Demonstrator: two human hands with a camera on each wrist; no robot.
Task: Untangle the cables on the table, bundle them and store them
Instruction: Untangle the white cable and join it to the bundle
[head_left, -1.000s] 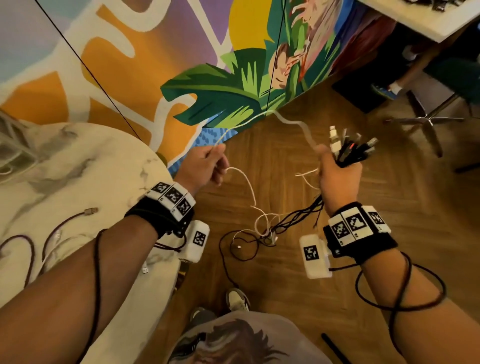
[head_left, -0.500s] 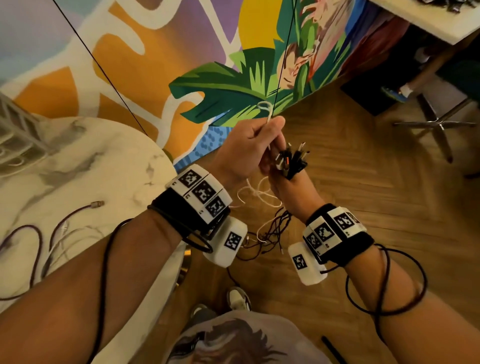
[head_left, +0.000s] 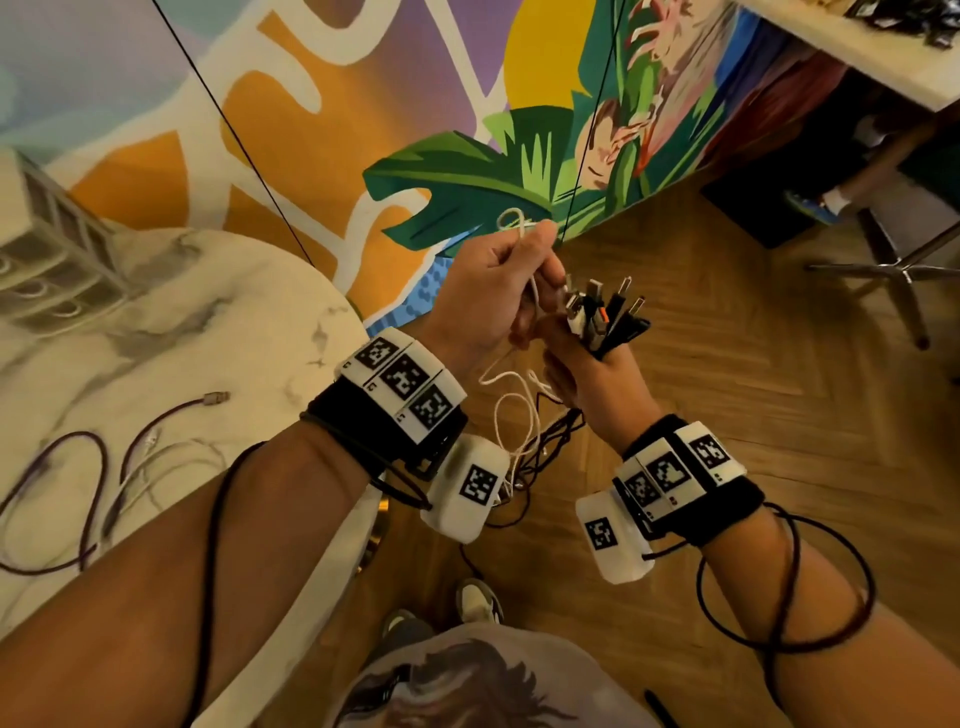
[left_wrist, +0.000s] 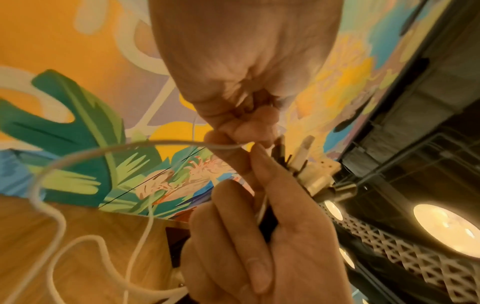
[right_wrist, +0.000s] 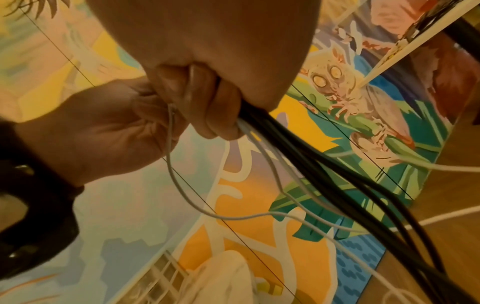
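My right hand (head_left: 582, 364) grips a bunch of black and white cables (right_wrist: 298, 156) just below their plugs (head_left: 605, 312), which stick up out of the fist. The left hand (head_left: 498, 291) sits against it and pinches a thin white cable (head_left: 511, 218) that loops above the fingers and hangs down in loose coils (head_left: 514, 410) between the wrists. In the left wrist view the white cable (left_wrist: 85, 156) arcs out from the pinched fingertips (left_wrist: 233, 142). The black cables trail towards the floor. A purple cable (head_left: 78, 467) and a pale one (head_left: 156, 467) lie on the marble table (head_left: 208, 322).
A painted mural wall (head_left: 363, 104) stands behind the round table. A white slatted crate (head_left: 41, 249) sits at the table's far left. Another table (head_left: 857, 47) and a chair base (head_left: 904, 270) are at the upper right, on the wooden floor (head_left: 727, 389).
My hands were apart one second ago with the white cable stretched between them. They have come together, and the left hand now holds the white cable beside the plugs.
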